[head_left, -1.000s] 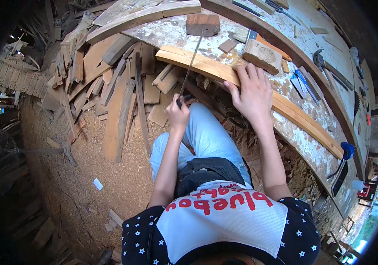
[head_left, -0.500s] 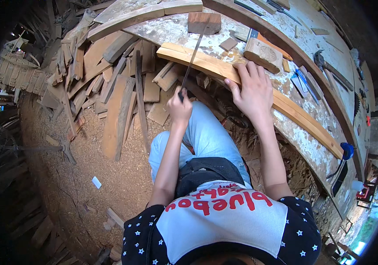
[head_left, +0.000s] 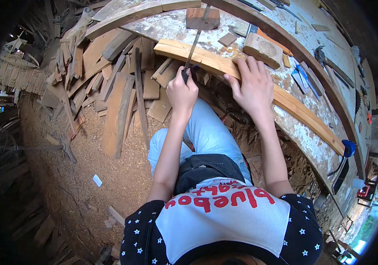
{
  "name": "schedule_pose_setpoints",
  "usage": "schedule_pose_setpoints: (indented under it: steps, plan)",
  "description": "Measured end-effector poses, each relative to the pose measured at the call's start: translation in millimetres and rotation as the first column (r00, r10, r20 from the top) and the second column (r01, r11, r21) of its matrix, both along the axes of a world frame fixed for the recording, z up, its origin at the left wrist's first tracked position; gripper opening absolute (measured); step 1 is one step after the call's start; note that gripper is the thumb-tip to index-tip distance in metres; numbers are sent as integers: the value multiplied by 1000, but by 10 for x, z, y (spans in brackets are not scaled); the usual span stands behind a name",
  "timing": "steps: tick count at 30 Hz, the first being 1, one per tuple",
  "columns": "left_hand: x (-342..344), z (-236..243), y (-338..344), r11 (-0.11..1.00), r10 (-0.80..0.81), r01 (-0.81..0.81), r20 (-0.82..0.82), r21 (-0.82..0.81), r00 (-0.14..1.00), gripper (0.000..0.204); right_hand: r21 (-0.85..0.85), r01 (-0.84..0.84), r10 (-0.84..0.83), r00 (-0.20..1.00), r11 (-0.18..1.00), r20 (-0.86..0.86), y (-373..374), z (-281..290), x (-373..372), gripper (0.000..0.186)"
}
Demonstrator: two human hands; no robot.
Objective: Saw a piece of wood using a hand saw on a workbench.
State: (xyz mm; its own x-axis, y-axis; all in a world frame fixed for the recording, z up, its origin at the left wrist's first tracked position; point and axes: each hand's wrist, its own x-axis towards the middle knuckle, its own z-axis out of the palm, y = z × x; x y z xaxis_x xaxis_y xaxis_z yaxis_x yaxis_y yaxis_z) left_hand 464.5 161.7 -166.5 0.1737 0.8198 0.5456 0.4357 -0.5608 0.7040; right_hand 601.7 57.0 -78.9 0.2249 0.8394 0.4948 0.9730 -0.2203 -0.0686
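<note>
My left hand (head_left: 182,92) is closed on the black handle of a thin saw (head_left: 195,41), whose blade crosses the light wooden beam (head_left: 306,112) near its left end and reaches over a reddish wood block (head_left: 211,20). Fingers of my right hand (head_left: 252,90) curl over the top of that beam, thumb against its near side. Just beyond them lies a carved pale block (head_left: 262,48), with a small brown offcut (head_left: 227,39) to its left. A blue clamp (head_left: 349,148) is at the beam's right end.
The paint-flecked bench (head_left: 313,139) holds a long curved timber (head_left: 297,42), a hammer (head_left: 319,55) and blue-handled tools (head_left: 307,84). A pile of scrap boards (head_left: 116,112) lies left of me on the sawdust floor (head_left: 74,190). A fan (head_left: 1,143) stands at far left.
My left hand has pushed forward and upward with the saw, so the blade reaches farther across the beam. My right hand has shifted only slightly, still on the beam.
</note>
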Motion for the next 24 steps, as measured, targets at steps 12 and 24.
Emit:
schedule_pose_setpoints:
  steps: [12,24]
  plan:
    - [16,134,-29,994,-5,3,-12,-109,1000,21,4,-3,3,999,1000,-35,-5,3,1,39]
    - [-22,-214,-28,999,23,-21,35,-45,999,24,36,-21,22,999,999,-39,11,-3,15,38]
